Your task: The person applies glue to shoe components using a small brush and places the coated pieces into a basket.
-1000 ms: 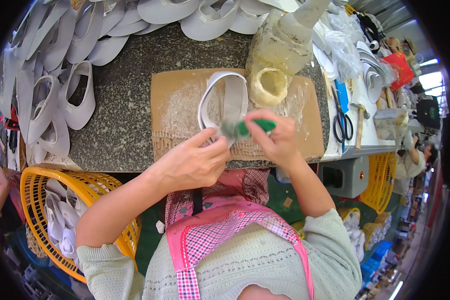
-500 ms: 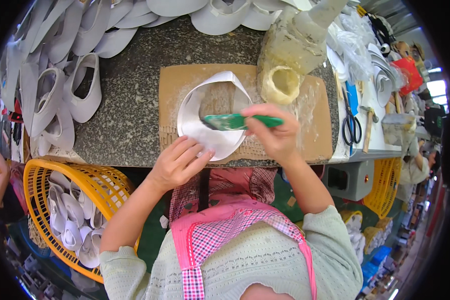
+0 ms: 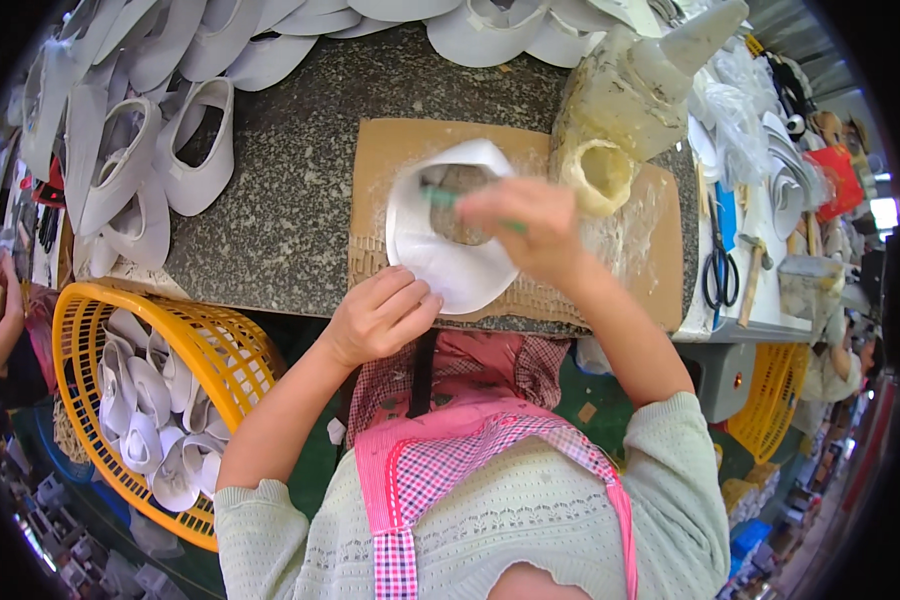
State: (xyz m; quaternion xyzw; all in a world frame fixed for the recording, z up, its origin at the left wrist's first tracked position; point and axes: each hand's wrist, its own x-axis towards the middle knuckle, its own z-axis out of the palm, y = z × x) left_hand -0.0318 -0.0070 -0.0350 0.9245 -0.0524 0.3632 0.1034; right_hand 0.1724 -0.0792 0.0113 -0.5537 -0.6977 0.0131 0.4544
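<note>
A white shoe upper lies on a brown cardboard sheet, its oval opening facing up. My left hand pinches the near rim of the upper, thumb and fingers closed on it. Over the far side of the opening, my right hand is closed round a green-handled brush. Motion smears both the brush and the fingers, and the brush's tip reaches the inner left wall of the upper. A glue-crusted translucent bottle with a round yellowish mouth stands just right of the upper.
Many white uppers are heaped along the table's left and far sides. A yellow basket of uppers stands at the lower left. Black scissors and a hammer lie at the right. Other people work at both edges.
My right hand with the brush has moved to the far part of the opening, now blurred. My left hand keeps its hold on the rim. The whole view has shifted slightly.
</note>
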